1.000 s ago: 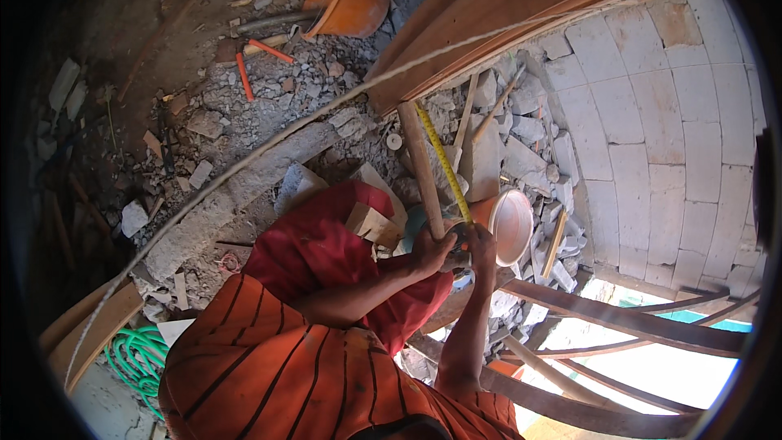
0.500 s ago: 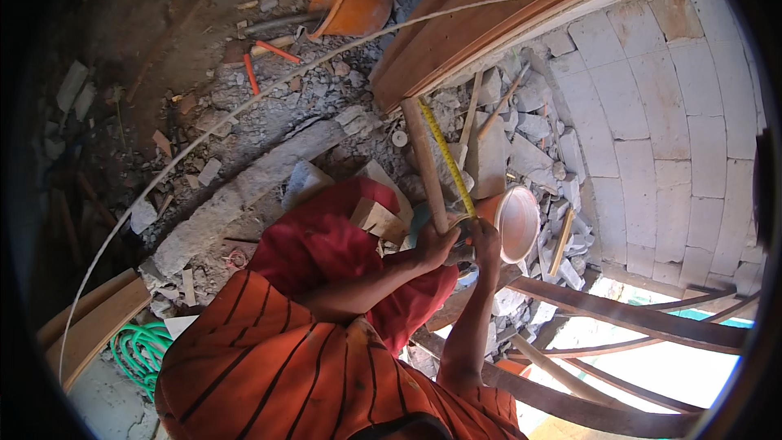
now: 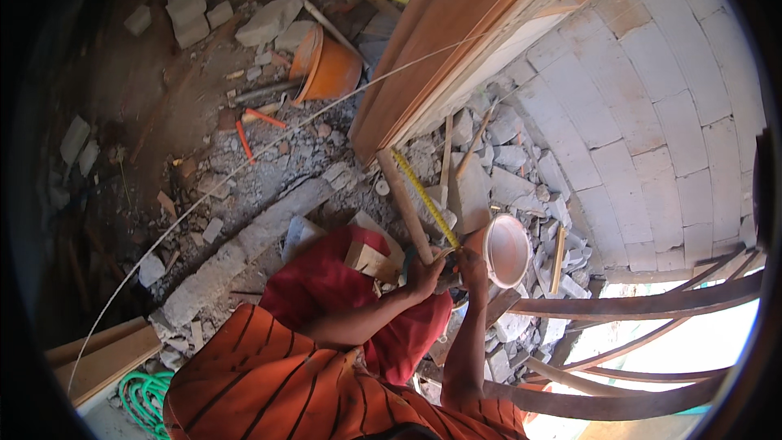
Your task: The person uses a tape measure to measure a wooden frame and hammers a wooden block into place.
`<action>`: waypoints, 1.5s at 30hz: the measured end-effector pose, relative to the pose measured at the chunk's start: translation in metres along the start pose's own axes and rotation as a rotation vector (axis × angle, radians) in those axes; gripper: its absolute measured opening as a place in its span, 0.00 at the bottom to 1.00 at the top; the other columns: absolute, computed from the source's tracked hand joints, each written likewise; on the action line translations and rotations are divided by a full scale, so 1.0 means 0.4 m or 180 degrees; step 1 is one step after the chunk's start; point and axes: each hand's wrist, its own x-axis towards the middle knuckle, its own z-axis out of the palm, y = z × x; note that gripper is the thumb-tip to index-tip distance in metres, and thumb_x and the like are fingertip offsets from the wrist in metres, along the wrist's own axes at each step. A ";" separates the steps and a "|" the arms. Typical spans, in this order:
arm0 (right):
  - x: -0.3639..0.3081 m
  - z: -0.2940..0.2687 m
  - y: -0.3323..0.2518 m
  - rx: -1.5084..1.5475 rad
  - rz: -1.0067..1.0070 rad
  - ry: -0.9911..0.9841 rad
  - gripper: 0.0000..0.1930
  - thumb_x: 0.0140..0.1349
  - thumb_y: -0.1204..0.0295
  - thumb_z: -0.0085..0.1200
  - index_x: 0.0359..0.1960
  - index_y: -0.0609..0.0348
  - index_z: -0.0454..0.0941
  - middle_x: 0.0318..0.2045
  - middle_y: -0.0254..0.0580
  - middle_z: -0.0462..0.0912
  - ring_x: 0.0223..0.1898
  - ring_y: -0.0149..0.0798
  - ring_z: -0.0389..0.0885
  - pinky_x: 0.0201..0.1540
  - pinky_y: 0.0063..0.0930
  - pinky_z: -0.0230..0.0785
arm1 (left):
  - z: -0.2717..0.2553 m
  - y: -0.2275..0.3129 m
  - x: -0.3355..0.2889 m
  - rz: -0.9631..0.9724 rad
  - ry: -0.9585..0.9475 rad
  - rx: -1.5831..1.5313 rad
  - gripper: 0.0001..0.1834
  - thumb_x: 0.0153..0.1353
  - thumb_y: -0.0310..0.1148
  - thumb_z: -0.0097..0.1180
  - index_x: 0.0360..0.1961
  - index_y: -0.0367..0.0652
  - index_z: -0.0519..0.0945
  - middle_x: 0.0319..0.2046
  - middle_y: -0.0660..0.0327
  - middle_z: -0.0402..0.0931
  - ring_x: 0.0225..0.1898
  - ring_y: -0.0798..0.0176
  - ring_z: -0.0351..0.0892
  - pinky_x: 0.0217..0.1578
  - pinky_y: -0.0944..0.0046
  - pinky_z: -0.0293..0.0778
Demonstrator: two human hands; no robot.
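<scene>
Tape measure (image 3: pixel 426 200), tip near edge of board (image 3: pixel 452 33); bucket (image 3: pixel 507 253) crowds right hand (image 3: pixel 472 269).

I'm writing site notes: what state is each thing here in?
Tape measure: extended, held in the right hand
Wooden bar: gripped in the left hand
Orange bucket: tipped over
Pale-lined bucket: uncovered
Green hose: coiled
Cord: strung across the view
Rubble: broken, scattered

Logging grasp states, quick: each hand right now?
Left hand: closed, holding the near end of the wooden stick.
Right hand: closed, holding the yellow measuring tape.
</scene>
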 end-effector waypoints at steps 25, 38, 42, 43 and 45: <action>0.002 0.005 0.005 0.0149 -0.0082 -0.0032 0.20 0.66 0.58 0.45 0.35 0.65 0.81 0.23 0.51 0.81 0.27 0.46 0.83 0.33 0.40 0.69 | 0.007 0.001 0.004 0.0314 0.0201 0.0125 0.12 0.61 0.36 0.60 0.39 0.38 0.78 0.27 0.64 0.76 0.32 0.69 0.75 0.34 0.63 0.72; 0.012 0.021 0.049 -0.0191 -0.0357 0.0086 0.17 0.64 0.59 0.48 0.36 0.60 0.82 0.29 0.57 0.83 0.35 0.57 0.83 0.40 0.48 0.71 | 0.008 -0.027 0.002 0.0071 0.0122 -0.0058 0.14 0.61 0.36 0.61 0.42 0.39 0.76 0.31 0.62 0.77 0.35 0.67 0.76 0.37 0.62 0.73; -0.004 0.006 0.012 -0.0111 -0.0114 0.0042 0.17 0.65 0.59 0.47 0.35 0.61 0.82 0.27 0.56 0.82 0.33 0.55 0.84 0.38 0.46 0.71 | 0.006 -0.026 0.001 0.0133 0.0101 0.0021 0.14 0.61 0.36 0.60 0.42 0.38 0.76 0.32 0.61 0.77 0.36 0.66 0.76 0.39 0.62 0.73; -0.005 0.004 0.007 -0.0109 -0.0074 0.0051 0.17 0.66 0.59 0.47 0.35 0.61 0.82 0.27 0.55 0.82 0.33 0.54 0.84 0.37 0.45 0.71 | 0.005 -0.025 0.000 0.0155 0.0073 0.0047 0.14 0.61 0.36 0.60 0.42 0.38 0.76 0.32 0.60 0.77 0.37 0.65 0.77 0.39 0.62 0.73; -0.007 0.001 -0.004 -0.0082 -0.0072 0.0064 0.18 0.67 0.59 0.46 0.35 0.62 0.82 0.27 0.55 0.82 0.33 0.52 0.84 0.36 0.43 0.71 | 0.000 -0.034 0.006 0.0216 0.0023 0.0097 0.14 0.61 0.36 0.60 0.42 0.38 0.76 0.32 0.60 0.76 0.37 0.64 0.77 0.40 0.61 0.73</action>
